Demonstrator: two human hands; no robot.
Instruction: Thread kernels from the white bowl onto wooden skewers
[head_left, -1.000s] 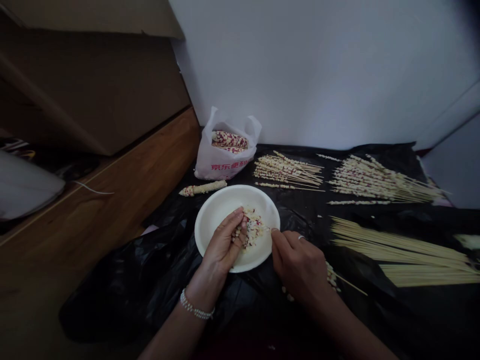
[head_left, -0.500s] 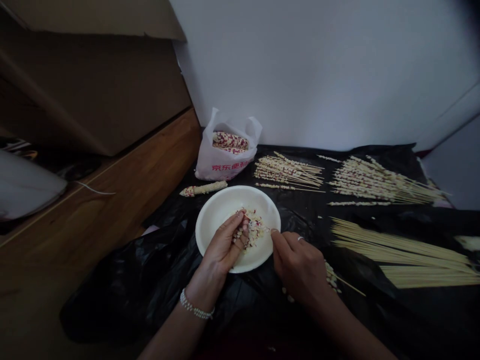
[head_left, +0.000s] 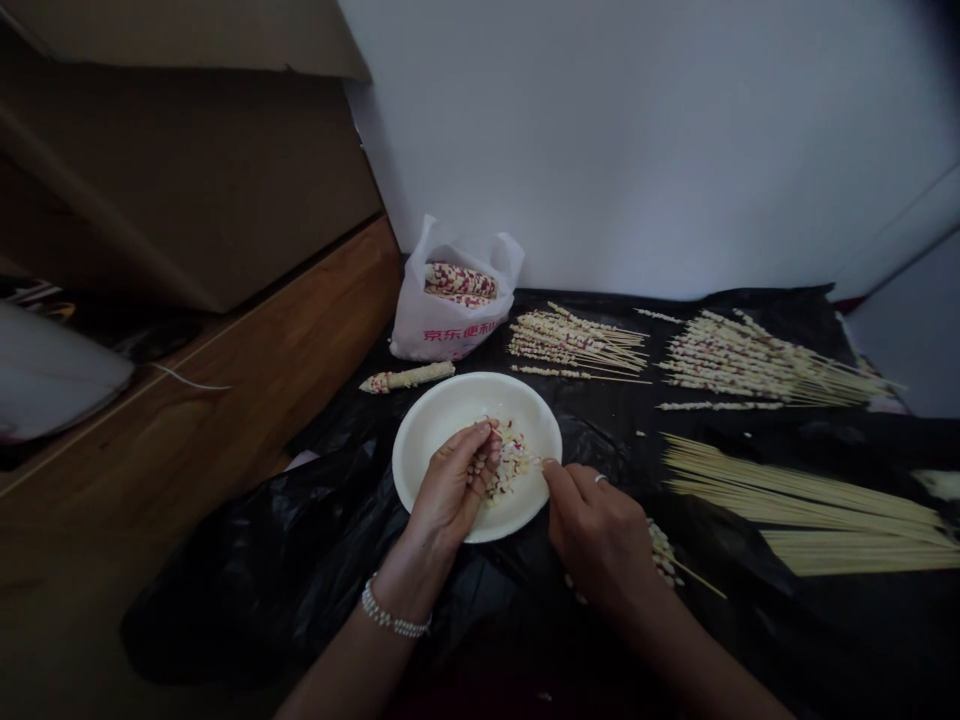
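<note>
A white plate (head_left: pixel 442 415) sits on black plastic sheeting and holds a heap of white and red corn kernels (head_left: pixel 514 455). My left hand (head_left: pixel 450 490) reaches into the plate, its fingertips pinched together on kernels. My right hand (head_left: pixel 600 535) rests at the plate's right rim, closed on a thin bamboo skewer (head_left: pixel 686 575) partly threaded with kernels; its tip points toward the heap. A beaded bracelet is on my left wrist, a ring on my right hand.
A white plastic bag (head_left: pixel 454 305) with corn cobs stands behind the plate; one stripped cob (head_left: pixel 409 378) lies beside it. Two piles of filled skewers (head_left: pixel 577 342) (head_left: pixel 757 365) lie at the back. Bare skewers (head_left: pixel 810 510) lie right. A wooden ledge (head_left: pixel 225 400) runs along the left.
My left fingers have curled tighter over the kernels and shifted slightly right. My right hand has barely moved.
</note>
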